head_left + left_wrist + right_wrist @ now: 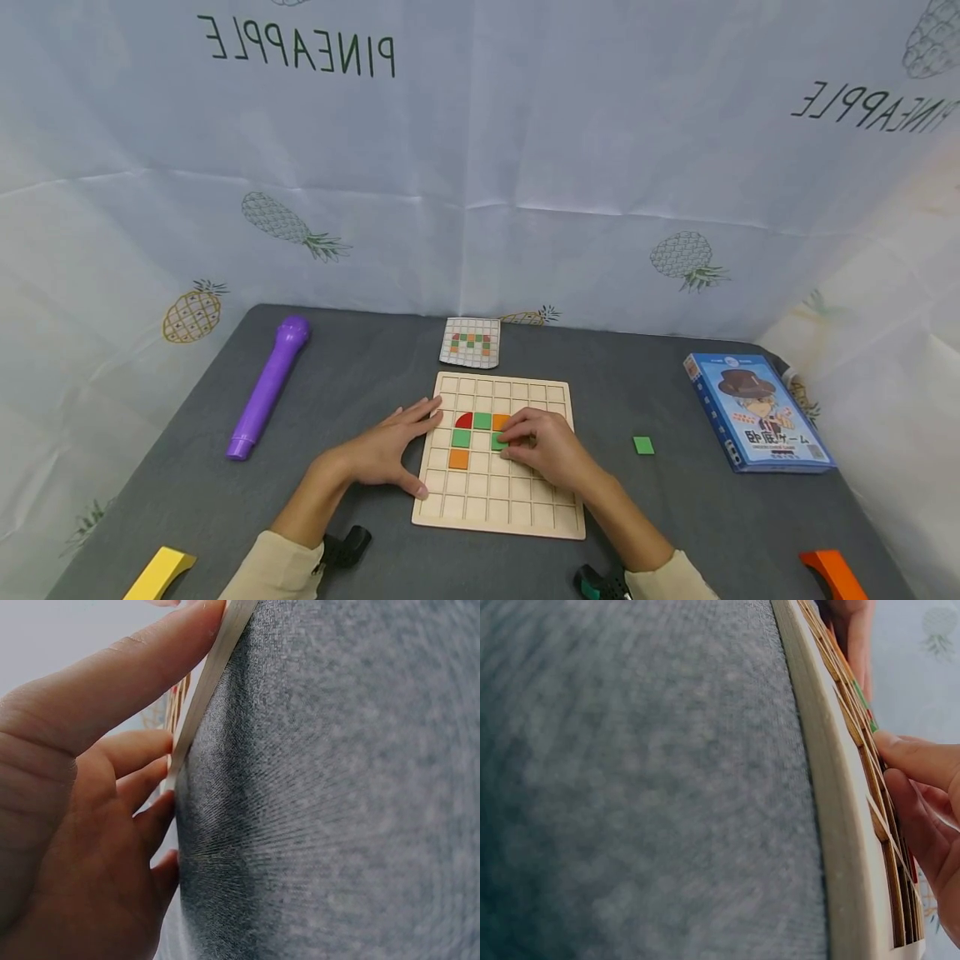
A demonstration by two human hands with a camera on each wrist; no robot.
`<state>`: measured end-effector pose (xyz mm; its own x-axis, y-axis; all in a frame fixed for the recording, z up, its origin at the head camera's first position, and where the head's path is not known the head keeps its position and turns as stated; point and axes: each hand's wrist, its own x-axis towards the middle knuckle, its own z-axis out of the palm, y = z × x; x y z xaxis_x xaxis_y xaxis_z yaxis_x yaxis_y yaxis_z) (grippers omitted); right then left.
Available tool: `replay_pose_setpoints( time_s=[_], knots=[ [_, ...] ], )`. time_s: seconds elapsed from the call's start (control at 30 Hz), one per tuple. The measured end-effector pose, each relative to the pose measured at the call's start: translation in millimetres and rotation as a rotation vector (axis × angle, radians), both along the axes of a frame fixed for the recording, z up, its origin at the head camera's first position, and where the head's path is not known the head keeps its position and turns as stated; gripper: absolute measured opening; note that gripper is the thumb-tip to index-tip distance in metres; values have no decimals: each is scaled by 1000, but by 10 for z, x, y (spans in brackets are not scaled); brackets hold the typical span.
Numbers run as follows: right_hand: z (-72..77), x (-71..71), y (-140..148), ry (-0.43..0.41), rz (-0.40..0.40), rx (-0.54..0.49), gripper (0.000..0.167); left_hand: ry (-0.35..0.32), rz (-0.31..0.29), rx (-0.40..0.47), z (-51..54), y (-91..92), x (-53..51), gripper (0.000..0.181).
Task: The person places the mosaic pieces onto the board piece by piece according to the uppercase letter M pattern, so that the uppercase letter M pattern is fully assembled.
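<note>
A wooden grid board (495,500) lies on the dark table. My left hand (386,446) rests at its left edge with fingers spread, the thumb (142,675) along the near part. In the grid are a red quarter-round tile (465,421), a green tile (482,421), an orange tile (500,422), another green tile (461,438) and an orange tile (458,459) below it. My right hand (551,450) reaches over the board, its curled thumb and index finger pinching a green square tile (497,442) at a cell. That hand hides the cells beneath it.
Behind the board lies a pattern card (470,342) with a small coloured grid. A loose green tile (643,445) sits to the right, before a blue game box (761,412). A purple microphone-shaped stick (268,387), a yellow block (159,573) and an orange block (836,575) lie farther out.
</note>
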<state>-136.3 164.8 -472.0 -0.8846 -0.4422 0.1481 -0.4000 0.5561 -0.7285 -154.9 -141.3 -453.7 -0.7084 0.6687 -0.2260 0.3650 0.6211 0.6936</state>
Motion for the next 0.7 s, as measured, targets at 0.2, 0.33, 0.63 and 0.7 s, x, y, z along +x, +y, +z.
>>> replay_pose_setpoints(
  time_s=[0.2, 0.33, 0.63, 0.7],
  knots=[
    [3, -13, -14, -14, 18, -8, 12, 2, 13, 7, 2, -26, 19, 114],
    [9, -20, -21, -5, 23, -2, 12, 4, 16, 9, -9, -34, 20, 115],
    [-1, 2, -5, -11, 3, 9, 10, -8, 3, 2, 12, -3, 5, 114],
    [-5, 4, -3, -10, 2, 6, 10, -11, 4, 0, 15, 3, 6, 114]
  ],
)
